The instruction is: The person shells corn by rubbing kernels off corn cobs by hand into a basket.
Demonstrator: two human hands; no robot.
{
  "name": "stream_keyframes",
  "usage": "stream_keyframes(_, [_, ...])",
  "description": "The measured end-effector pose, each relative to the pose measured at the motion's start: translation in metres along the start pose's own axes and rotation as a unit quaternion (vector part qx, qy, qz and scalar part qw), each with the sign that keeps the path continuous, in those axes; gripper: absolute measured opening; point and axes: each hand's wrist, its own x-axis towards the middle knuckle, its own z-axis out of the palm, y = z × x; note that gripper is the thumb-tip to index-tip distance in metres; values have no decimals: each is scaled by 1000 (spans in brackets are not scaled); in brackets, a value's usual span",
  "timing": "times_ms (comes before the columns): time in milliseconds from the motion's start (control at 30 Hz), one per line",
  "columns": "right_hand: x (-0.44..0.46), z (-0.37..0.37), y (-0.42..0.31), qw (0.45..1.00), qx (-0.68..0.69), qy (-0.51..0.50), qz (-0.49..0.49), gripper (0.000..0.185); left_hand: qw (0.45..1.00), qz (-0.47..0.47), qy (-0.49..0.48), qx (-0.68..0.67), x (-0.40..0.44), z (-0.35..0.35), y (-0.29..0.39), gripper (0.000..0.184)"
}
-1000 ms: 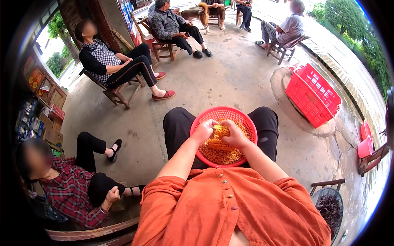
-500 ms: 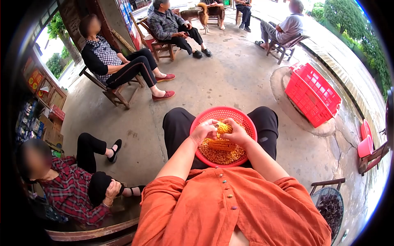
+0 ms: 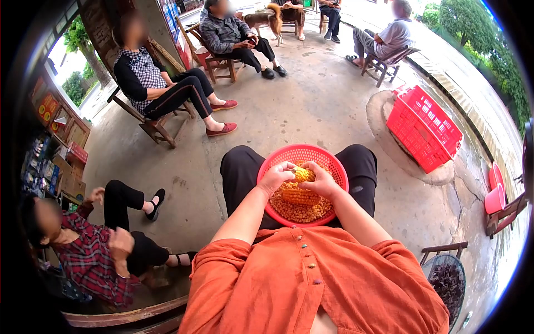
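A red perforated basket (image 3: 337, 161) rests on my lap between my knees, with loose yellow kernels (image 3: 300, 214) spread over its bottom. Both hands are above it, closed round one corn cob (image 3: 303, 175). My left hand (image 3: 275, 178) grips the cob's left end, and my right hand (image 3: 324, 182) holds its right side with the fingers curled. Below them, a second cob (image 3: 301, 197) lies on the kernels, partly beneath my right hand.
A red crate (image 3: 425, 128) stands on the concrete floor at the right. At the lower right is a round basket of dark material (image 3: 448, 284). Pink basins (image 3: 494, 199) sit at the far right. Several people sit on chairs to the left and ahead; a dog (image 3: 274, 22) stands among them.
The cob is tilted differently between my hands than a second ago. The person at lower left has raised both hands. The checked-shirt person leans more upright, and the person behind has turned their head.
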Motion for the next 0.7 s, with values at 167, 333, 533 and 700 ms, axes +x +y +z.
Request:
stream_keyframes(167, [-4, 0, -10, 998, -51, 12, -19, 54, 999, 10, -13, 30, 6, -2, -9, 29])
stream_keyframes(333, [-2, 1, 0, 982, -157, 33, -99, 53, 996, 37, -12, 77, 10, -3, -18, 29])
stream_keyframes(533, [-3, 4, -2, 980, -175, 20, -97, 53, 991, 32, -12, 129, 9, -3, -21, 30])
stream_keyframes(700, [-2, 3, 0, 981, -169, 24, -91, 52, 991, 23, -13, 129, 11, -4, -23, 31])
